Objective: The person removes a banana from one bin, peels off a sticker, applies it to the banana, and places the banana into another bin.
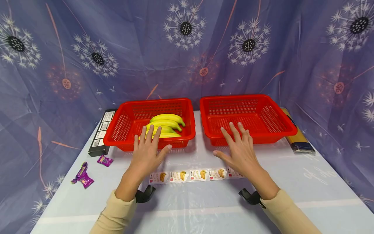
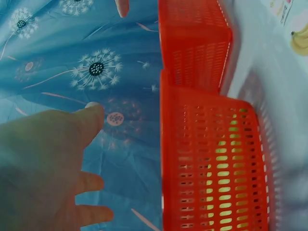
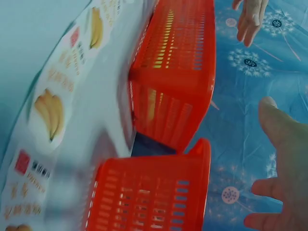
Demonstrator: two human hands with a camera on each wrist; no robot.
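My left hand (image 1: 146,155) hovers with fingers spread in front of the left red basket (image 1: 117,143), holding nothing. Several yellow bananas (image 1: 166,123) lie inside that basket, partly hidden by the fingertips in the head view. My right hand (image 1: 240,152), also spread and holding nothing, is over the front edge of the right red basket (image 1: 280,133), which has nothing in it. Between and below the hands a strip of banana stickers (image 1: 199,175) lies flat on the table. In the left wrist view, yellow shows through the slots of the basket wall (image 2: 211,154).
At the left stand a black box (image 1: 102,133) with a white label and purple wrapped candies (image 1: 84,178), (image 1: 105,160). A yellow and dark package (image 1: 301,139) lies right of the right basket. A dandelion-patterned curtain (image 1: 198,39) rises behind the white table (image 1: 204,208).
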